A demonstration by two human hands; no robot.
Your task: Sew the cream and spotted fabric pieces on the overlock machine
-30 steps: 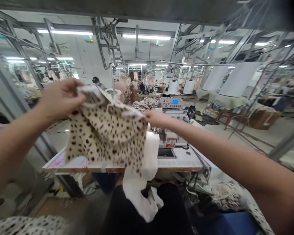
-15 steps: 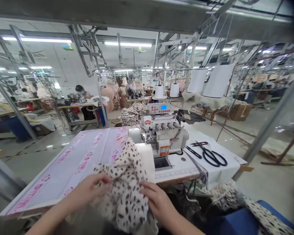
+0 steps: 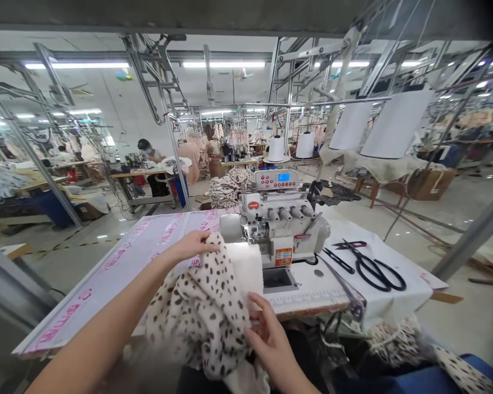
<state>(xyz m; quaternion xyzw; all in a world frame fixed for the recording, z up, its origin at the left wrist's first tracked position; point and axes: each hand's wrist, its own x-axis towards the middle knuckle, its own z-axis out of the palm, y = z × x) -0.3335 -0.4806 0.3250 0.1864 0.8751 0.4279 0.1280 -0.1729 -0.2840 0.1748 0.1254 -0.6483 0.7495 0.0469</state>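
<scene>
A cream garment with dark spots (image 3: pixel 205 312) lies bunched over the front edge of the sewing table (image 3: pixel 107 273), with a plain white piece (image 3: pixel 246 268) beside it. My left hand (image 3: pixel 193 245) pinches the top of the spotted cloth, close to the white overlock sewing machine (image 3: pixel 279 219). My right hand (image 3: pixel 271 339) grips the lower right fold of the same cloth near the table's front edge.
Black scissors (image 3: pixel 373 268) and a small snipper (image 3: pixel 339 261) lie on the table right of the machine. A pile of spotted pieces (image 3: pixel 228 189) sits behind it. White thread cones (image 3: pixel 394 126) hang at the right. Another person (image 3: pixel 148 150) works at a far table.
The garment came down from being held up in the air onto the table. My left hand then slid forward with its top edge towards the machine, and my right hand dropped to its lower fold.
</scene>
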